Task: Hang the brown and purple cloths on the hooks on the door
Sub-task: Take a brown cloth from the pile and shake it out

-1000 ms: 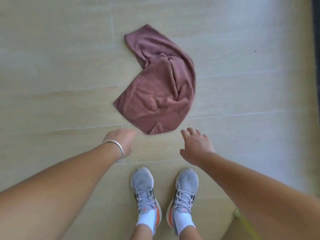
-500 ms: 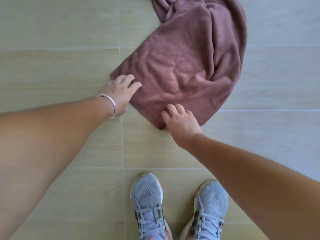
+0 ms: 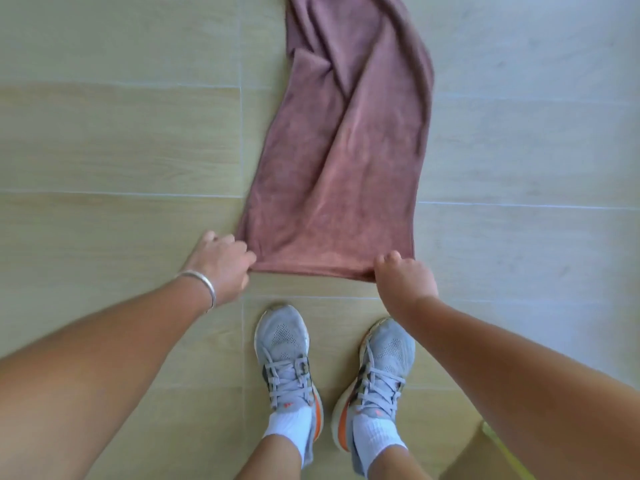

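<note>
Floor [image 3: 121, 140]: pale wood-look tiles with thin grout lines, fills the whole head view, lighter and washed out toward the right. Brown cloth [image 3: 346, 161]: reddish-brown towel lying on the floor at upper centre, running from the top edge of the view down to the hands; upper part bunched with long folds, lower part spread flatter, near hem pulled fairly straight between the two hands. Both forearms come in from the bottom corners, bare. Shoes [image 3: 282, 355]: two grey lace-up trainers with orange heel patches and white socks, standing side by side on the floor just below the cloth's near hem, not touching the cloth. Left hand [image 3: 221, 263]: at the near-left corner of the cloth, fingers curled, grip pinching that corner at the hem. Right hand [image 3: 405, 275]: at the near-right corner, knuckles up, fingers curled over the hem, grip grasping that corner. Bracelet [image 3: 201, 282]: thin silver bangle on the left wrist. Small strip of yellow-green edge at the bottom right corner, cannot tell what it is. Slight motion blur on the cloth and the hands.
</note>
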### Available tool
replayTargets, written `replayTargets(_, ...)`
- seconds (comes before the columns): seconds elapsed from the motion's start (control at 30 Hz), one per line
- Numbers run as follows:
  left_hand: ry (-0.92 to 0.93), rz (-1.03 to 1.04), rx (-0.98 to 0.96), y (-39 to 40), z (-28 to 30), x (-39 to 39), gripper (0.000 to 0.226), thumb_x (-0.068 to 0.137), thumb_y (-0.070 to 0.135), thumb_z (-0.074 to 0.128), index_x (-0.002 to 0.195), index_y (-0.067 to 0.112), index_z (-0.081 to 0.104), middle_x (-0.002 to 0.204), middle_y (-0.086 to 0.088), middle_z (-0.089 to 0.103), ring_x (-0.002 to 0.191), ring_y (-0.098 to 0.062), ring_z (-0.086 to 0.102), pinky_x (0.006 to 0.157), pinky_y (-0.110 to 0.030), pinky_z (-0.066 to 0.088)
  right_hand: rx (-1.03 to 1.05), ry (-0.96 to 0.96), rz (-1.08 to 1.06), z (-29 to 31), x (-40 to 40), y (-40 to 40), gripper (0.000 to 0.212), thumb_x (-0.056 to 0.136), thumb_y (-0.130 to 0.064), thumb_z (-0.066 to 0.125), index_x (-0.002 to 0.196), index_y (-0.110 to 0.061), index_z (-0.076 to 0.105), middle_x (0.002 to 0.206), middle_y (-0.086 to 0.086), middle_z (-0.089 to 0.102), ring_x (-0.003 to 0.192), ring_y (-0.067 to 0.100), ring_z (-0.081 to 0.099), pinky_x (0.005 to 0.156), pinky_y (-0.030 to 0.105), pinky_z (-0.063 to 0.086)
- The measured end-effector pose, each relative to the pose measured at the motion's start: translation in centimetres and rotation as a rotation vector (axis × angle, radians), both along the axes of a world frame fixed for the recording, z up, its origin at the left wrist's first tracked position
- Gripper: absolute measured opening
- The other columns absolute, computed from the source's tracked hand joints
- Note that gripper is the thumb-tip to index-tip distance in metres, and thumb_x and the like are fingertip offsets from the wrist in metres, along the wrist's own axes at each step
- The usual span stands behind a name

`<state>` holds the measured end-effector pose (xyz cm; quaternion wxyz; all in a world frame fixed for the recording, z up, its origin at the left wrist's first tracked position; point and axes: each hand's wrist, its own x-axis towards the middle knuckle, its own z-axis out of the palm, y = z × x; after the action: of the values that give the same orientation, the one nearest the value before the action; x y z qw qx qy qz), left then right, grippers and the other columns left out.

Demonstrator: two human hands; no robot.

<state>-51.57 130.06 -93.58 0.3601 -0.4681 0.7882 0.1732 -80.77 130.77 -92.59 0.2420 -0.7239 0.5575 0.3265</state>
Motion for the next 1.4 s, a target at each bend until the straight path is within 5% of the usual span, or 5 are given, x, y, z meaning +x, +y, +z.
replayTargets(0.27, 0.062, 0.303, -0.077, -5.6, 13.7, 0.8, 0.044, 0.091, 0.013, 0.04, 0.131, 0.028, 0.048, 0.122, 0.004, 0.06, 0.113, -0.021, 0.055, 0.092, -0.031, 0.038, -0.113, 0.038, 0.077, 14.7, -2.2, -8.2, 0.034, 0.086, -0.007, 0.038, 0.111, -0.025, 0.053, 0.106, -0.003, 0.065, 0.105, 0.022, 0.054, 0.08, 0.034, 0.032)
replayTargets(0.5, 0.294, 0.62, -0.375, -24.0, 34.3, 2.8, 0.036, 0.091, 0.014, 0.042, 0.115, 0.037, 0.057, 0.109, 0.002, 0.067, 0.094, -0.027, 0.062, 0.069, -0.03, 0.044, -0.444, -0.029, -0.041, 36.4, -0.6, -26.8, 0.034, 0.085, -0.002, 0.037, 0.105, -0.024, 0.053, 0.103, -0.002, 0.063, 0.109, 0.022, 0.052, 0.088, 0.03, 0.036)
replayTargets(0.83, 0.511, 0.535, -0.856, -34.1, 60.8, 4.7, 0.026, 0.093, 0.021, 0.046, 0.108, 0.032, 0.064, 0.104, -0.004, 0.069, 0.092, -0.033, 0.061, 0.069, -0.034, 0.044, -0.883, -0.112, -0.062, 60.2, 1.3, -36.9, 0.031, 0.086, -0.003, 0.04, 0.102, -0.022, 0.059, 0.103, 0.003, 0.065, 0.105, 0.026, 0.057, 0.075, 0.031, 0.03)
replayTargets(1.13, 0.561, 0.443, -0.662, -22.8, 52.7, 6.0, 0.023, 0.092, 0.016, 0.053, 0.107, 0.026, 0.067, 0.099, 0.003, 0.066, 0.097, -0.023, 0.059, 0.07, -0.032, 0.044, -0.638, -0.221, -0.013, 51.8, 0.1, -27.6, 0.038, 0.083, -0.003, 0.036, 0.105, -0.023, 0.06, 0.1, 0.002, 0.061, 0.101, 0.026, 0.057, 0.081, 0.029, 0.038)
replayTargets(1.4, 0.527, 0.168, -0.414, -7.9, 36.8, 5.0, 0.014, 0.058, 0.018, 0.073, 0.068, 0.027, 0.068, 0.064, 0.014, 0.062, 0.062, -0.012, 0.064, 0.06, -0.021, 0.044, -0.245, -0.229, 0.042, 34.7, -1.9, -12.7, 0.042, 0.08, -0.005, 0.037, 0.11, -0.027, 0.058, 0.111, -0.005, 0.062, 0.121, 0.019, 0.045, 0.1, 0.029, 0.033)
